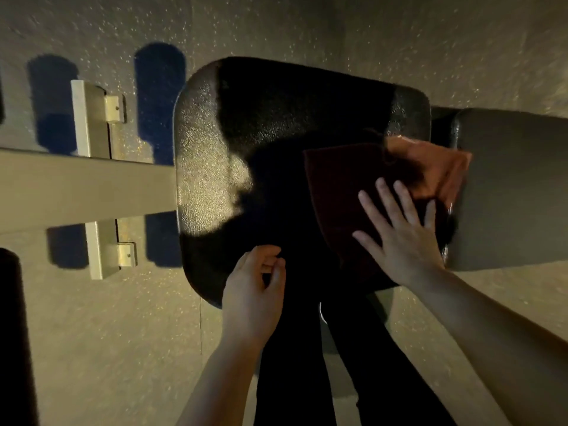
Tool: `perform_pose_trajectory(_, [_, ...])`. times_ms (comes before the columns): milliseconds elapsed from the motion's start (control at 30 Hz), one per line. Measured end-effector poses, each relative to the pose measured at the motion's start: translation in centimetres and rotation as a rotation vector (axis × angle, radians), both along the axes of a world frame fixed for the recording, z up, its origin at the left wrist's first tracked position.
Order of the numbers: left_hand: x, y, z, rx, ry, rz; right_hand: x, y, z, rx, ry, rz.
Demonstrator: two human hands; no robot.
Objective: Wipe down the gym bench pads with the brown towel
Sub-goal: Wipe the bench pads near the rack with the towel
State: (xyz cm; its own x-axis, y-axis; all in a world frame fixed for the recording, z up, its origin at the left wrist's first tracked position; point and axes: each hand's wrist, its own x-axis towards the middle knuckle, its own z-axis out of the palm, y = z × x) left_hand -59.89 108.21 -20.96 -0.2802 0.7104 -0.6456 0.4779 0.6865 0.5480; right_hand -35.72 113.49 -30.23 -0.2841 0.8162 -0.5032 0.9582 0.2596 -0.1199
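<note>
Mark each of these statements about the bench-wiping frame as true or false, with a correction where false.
1. The right hand presses flat on the brown towel. True.
2. The towel lies on the floor. False: it lies on the black seat pad, at the end nearest the second pad.
3. The left hand holds a spray bottle. False: its fingers are loosely curled and hold nothing.
4. A pale metal frame extends from the seat pad's far end. True.
</note>
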Motion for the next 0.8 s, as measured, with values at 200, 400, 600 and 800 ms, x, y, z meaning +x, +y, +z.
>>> perform_pose_trajectory(200, [3.7, -3.8, -0.1, -0.039, 0.009, -0.022, -1.2, -6.6, 0.4, 0.018, 0.043, 0.128])
perform_pose_trajectory(400, [2.9, -7.3, 1.6, 0.015, 0.062, 0.059, -5.7, -6.7, 0.5, -0.025, 0.083, 0.352])
perform_pose_trajectory(600, [-1.5, -8.9, 2.9, 0.119, 0.132, 0.22, -13.8, -2.3, 1.7, -0.041, 0.081, 0.482])
perform_pose_trajectory(800, [-4.2, -10.5, 4.7, 0.123, 0.114, 0.312, -21.3, -4.1, 2.9, -0.065, 0.086, 0.536])
